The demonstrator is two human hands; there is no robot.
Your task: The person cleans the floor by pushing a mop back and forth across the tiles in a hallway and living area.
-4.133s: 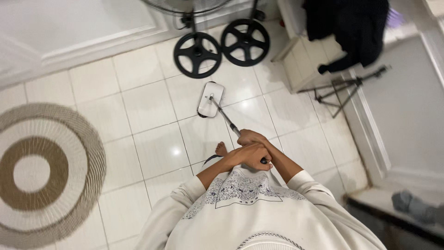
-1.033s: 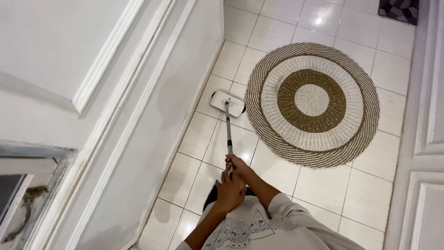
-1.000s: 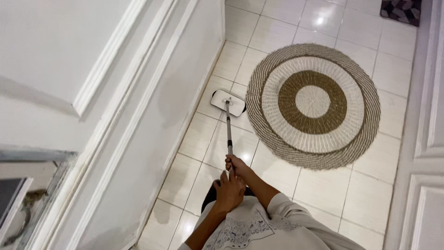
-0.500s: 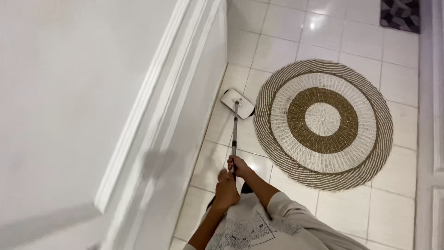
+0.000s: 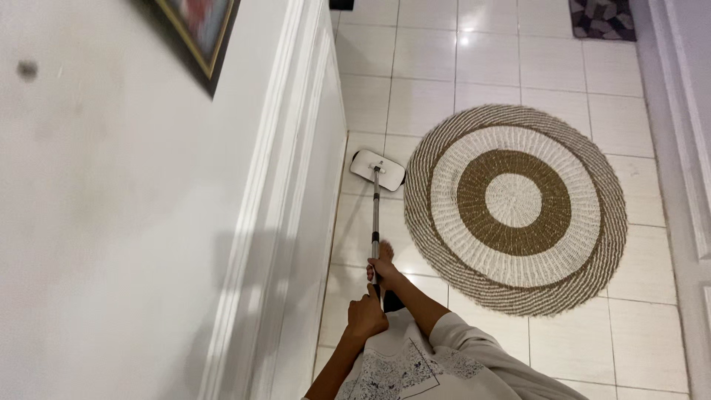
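Note:
Both of my hands grip a flat mop by its handle. My right hand [image 5: 381, 272] holds the grey metal pole [image 5: 375, 211] farther forward. Just behind it, close to my body, my left hand [image 5: 366, 317] closes on the pole's near end. The white rectangular mop head [image 5: 377, 170] lies flat on the white floor tiles [image 5: 429, 81], between the wall on the left and the round woven rug [image 5: 515, 204]. One of my bare feet [image 5: 386, 252] shows next to the pole, just ahead of my right hand.
A white wall with raised moulding [image 5: 285, 192] fills the left side, with a framed picture [image 5: 194, 33] hanging on it. The brown and white ringed rug covers the floor to the right. A dark patterned mat [image 5: 601, 18] lies at the top right, by a white panelled door [image 5: 685, 126].
Four seconds ago the mop head was near two black fan bases. Since then I have turned to mop along the wall beside the rug. In the last half second the mop stayed put; the view shifted.

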